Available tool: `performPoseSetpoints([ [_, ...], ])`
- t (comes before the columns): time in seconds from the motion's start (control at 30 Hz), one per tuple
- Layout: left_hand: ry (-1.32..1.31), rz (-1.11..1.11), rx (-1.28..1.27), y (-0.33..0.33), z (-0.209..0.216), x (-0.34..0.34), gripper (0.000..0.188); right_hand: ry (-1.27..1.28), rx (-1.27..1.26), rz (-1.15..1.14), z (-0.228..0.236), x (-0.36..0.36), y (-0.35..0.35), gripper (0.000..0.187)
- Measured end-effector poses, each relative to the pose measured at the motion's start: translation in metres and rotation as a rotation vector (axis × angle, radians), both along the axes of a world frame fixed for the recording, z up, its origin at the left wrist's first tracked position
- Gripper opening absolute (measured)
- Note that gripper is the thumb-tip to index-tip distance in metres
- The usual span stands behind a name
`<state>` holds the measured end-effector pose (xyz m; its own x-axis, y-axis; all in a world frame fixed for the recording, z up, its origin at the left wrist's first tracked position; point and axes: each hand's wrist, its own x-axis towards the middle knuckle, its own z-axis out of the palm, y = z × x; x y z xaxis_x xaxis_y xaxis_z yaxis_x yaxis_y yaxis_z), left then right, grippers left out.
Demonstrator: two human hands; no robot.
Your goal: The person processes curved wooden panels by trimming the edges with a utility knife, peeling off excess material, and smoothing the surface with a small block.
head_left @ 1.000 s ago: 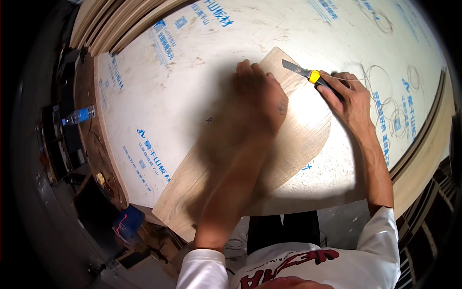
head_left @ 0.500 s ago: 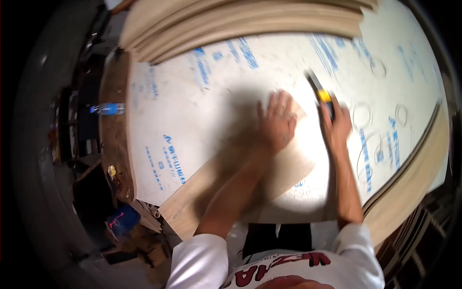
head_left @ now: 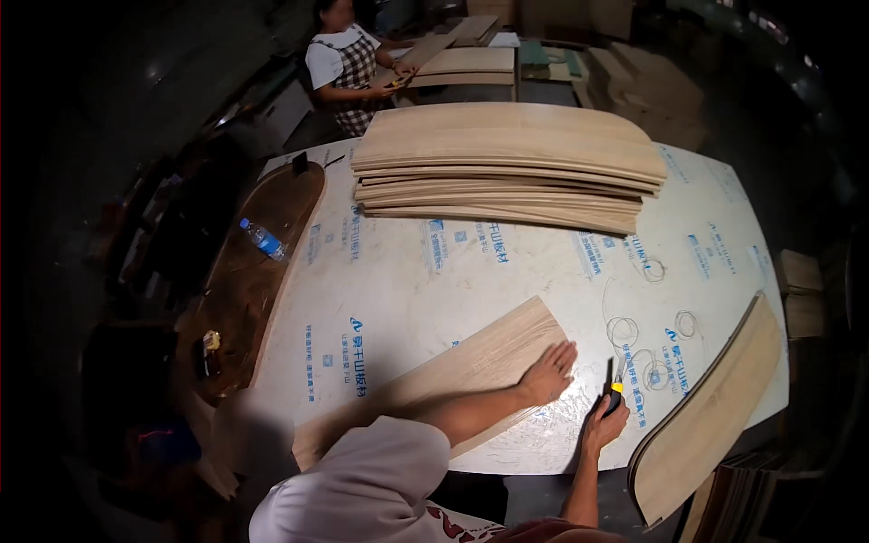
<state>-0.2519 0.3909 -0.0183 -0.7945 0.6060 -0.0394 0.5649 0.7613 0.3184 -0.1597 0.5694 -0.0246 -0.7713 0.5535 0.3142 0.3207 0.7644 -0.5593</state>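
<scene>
My left hand (head_left: 549, 373) lies flat with fingers outstretched on a long light-brown wood panel (head_left: 493, 357), near its far right end. The panel rests slantwise on the white table (head_left: 407, 271), and my left forearm crosses it. To the right of the panel, my right hand (head_left: 605, 425) is closed round the handle of a bladed hand tool (head_left: 616, 395). The tool has a black-and-yellow handle and a narrow dark blade pointing away from me. Its blade is apart from the panel; whether it is a knife or a file I cannot tell.
Curved wood panels (head_left: 507, 136) are stacked at the table's far side. More panels (head_left: 715, 407) lean along the right edge. Thin curled strips (head_left: 623, 332) lie right of centre. A water bottle (head_left: 262, 239) sits on a brown side surface (head_left: 244, 281). Another person (head_left: 348, 68) works beyond.
The view has tilted up, bringing the whole stack and the other person into sight. My right hand, still holding the tool, has drawn back toward me. My left hand stays on the panel.
</scene>
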Motion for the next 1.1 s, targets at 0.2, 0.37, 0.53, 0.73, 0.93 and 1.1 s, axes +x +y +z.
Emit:
performPoseSetpoints([
  [0.2,-0.11,-0.23,0.069,0.007,-0.022,0.06,0.066,-0.017,-0.173,-0.272,-0.02,0.004,0.009,0.054],
  [0.37,0.024,-0.318,0.176,-0.122,-0.047,0.183,0.069,0.058,-0.416,-0.3,-0.047,0.089,-0.058,0.045],
  [0.53,-0.145,-0.34,0.219,-0.231,0.004,0.27,0.081,-0.083,-0.514,-0.259,-0.033,0.152,-0.162,0.043],
  [0.73,0.072,0.433,-0.128,-0.366,-0.01,0.366,0.058,-0.111,-0.739,-0.139,-0.03,0.165,-0.207,0.04],
  [0.93,-0.178,1.951,0.61,-0.489,-0.092,0.471,0.05,-0.212,-0.611,-0.077,-0.016,0.168,-0.23,0.037],
  [1.1,-0.393,1.753,0.799,-0.471,-0.028,0.456,0.072,0.092,-1.146,-0.062,-0.04,0.142,-0.198,0.025],
])
